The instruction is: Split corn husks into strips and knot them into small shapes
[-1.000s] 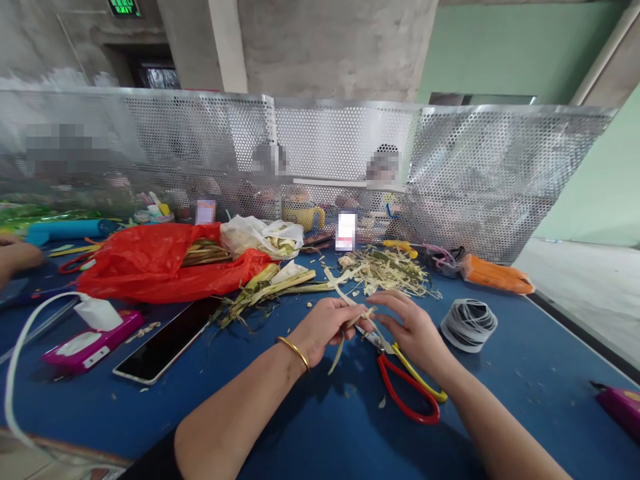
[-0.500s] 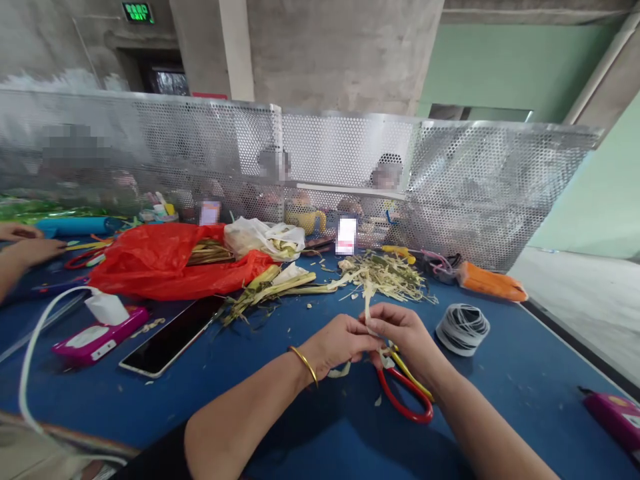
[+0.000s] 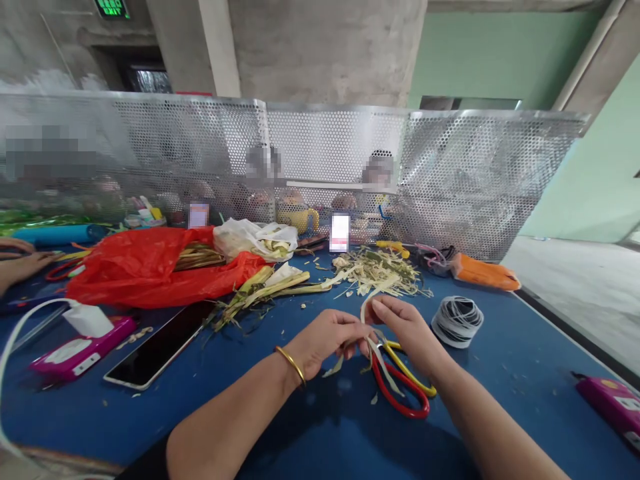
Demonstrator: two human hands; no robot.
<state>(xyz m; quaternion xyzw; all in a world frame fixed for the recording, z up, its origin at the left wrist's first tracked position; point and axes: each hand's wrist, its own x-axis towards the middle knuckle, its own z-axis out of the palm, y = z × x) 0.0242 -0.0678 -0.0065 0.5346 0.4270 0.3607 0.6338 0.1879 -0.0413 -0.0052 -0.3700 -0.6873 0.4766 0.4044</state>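
Lower centre of frame: left hand [image 3: 330, 337] pinches pale strip [image 3: 384, 365]; right hand [image 3: 404, 327] part-curled against it, grip unclear; scissors [image 3: 411, 413] beneath

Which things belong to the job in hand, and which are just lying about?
Likely in use:
pale strips, in left hand, against right hand
scissors with red and yellow handles
heap of plant shreds

Probably just lying about:
dark phone
white plug on purple block
orange packet
grey coil, role unclear
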